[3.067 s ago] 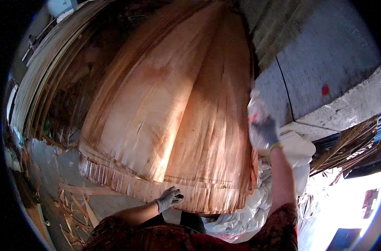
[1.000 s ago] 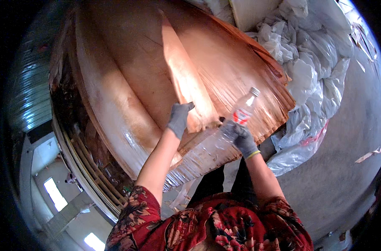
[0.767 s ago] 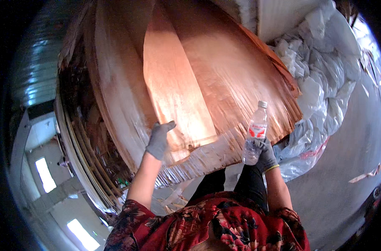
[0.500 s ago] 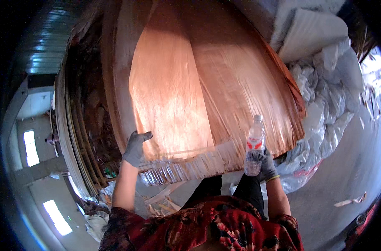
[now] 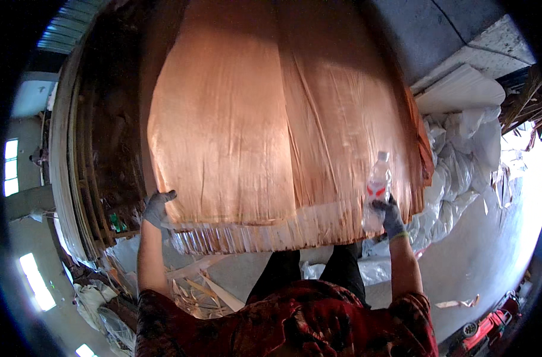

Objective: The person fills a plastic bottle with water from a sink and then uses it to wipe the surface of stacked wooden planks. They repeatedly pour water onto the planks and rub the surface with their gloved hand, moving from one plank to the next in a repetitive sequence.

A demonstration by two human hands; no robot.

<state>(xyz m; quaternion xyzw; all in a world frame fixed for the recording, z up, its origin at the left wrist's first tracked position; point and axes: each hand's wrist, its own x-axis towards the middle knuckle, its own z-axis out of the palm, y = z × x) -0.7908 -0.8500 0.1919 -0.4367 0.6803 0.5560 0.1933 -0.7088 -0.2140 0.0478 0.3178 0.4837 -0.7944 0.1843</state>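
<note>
A broad stack of thin reddish-brown wood veneer point(image 5: 342, 113) lies in front of me, with a lighter veneer sheet point(image 5: 223, 131) on top at the left. My left hand point(image 5: 158, 209), in a grey glove, pinches that sheet's near left corner, thumb above and the other fingers mostly hidden. In my right hand point(image 5: 391, 219), also gloved, is a clear plastic bottle point(image 5: 378, 178) with a red mark on its label. The bottle stands nearly upright over the near right part of the stack. How much liquid it holds is hard to tell.
Crumpled clear plastic sheeting point(image 5: 455, 172) piles up to the right of the stack. Wood scraps point(image 5: 205, 288) litter the floor by my legs. Further stacked boards point(image 5: 74, 149) stand at the left, and a red machine point(image 5: 491, 327) sits at the lower right.
The view has shifted. My left hand, still at the sheet's corner, appears farther left, and my right hand with the bottle farther right and slightly higher. The lighter sheet lies flatter.
</note>
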